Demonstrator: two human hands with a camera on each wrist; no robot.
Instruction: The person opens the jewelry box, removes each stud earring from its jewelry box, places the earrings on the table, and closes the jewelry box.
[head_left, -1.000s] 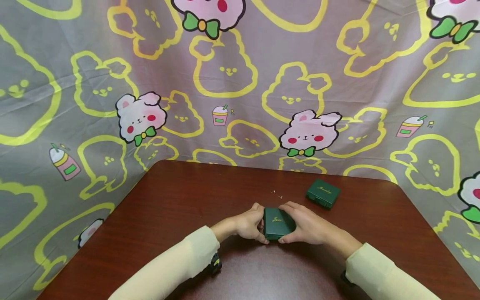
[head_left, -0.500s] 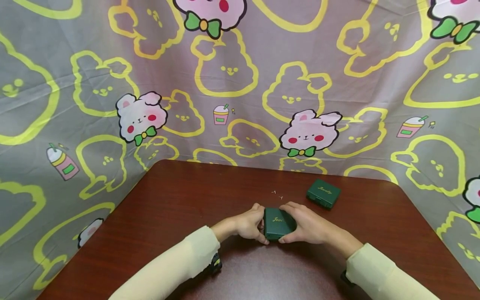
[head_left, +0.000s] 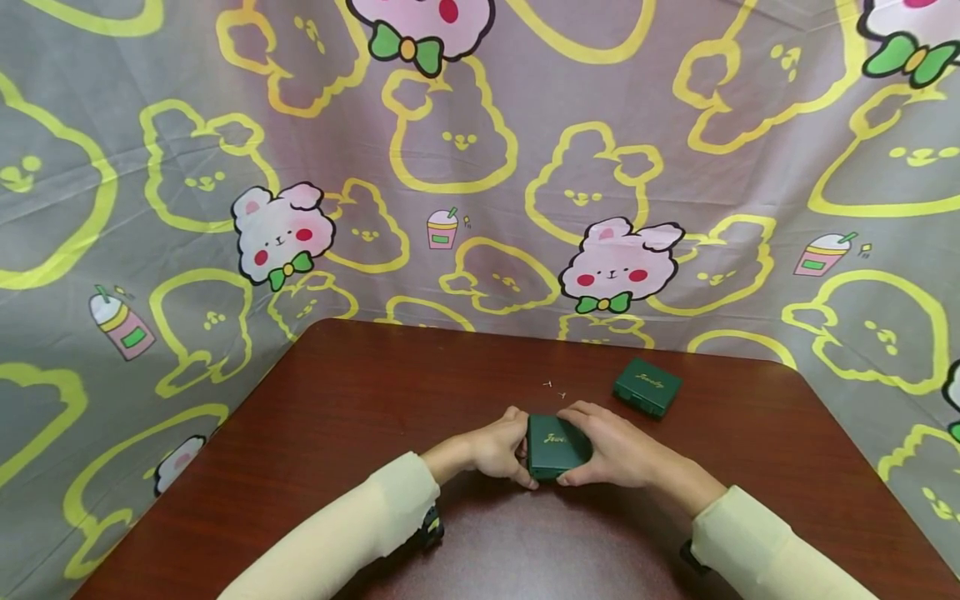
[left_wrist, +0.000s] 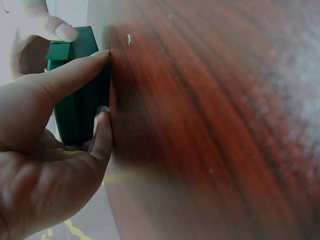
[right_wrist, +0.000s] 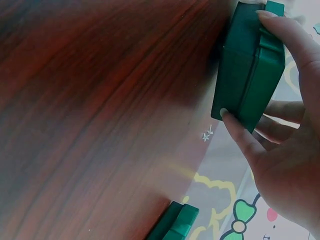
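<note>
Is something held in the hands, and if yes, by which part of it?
The nearer green box: the left hand grips its left side, the right hand its right side, thumbs at the front.

Held box [head_left: 553,457]: smooth plastic. Tabletop [head_left: 352,396]: wood grain, glossy (catches pale glare). Backdrop [head_left: 480,196]: creased cloth.

Easing outward with the patterned curtain [head_left: 495,212], nudging a cup print [head_left: 122,323] a touch farther left of the table [head_left: 390,383] and sliding a rabbit print [head_left: 953,390] right of it nearly out of view!
</note>
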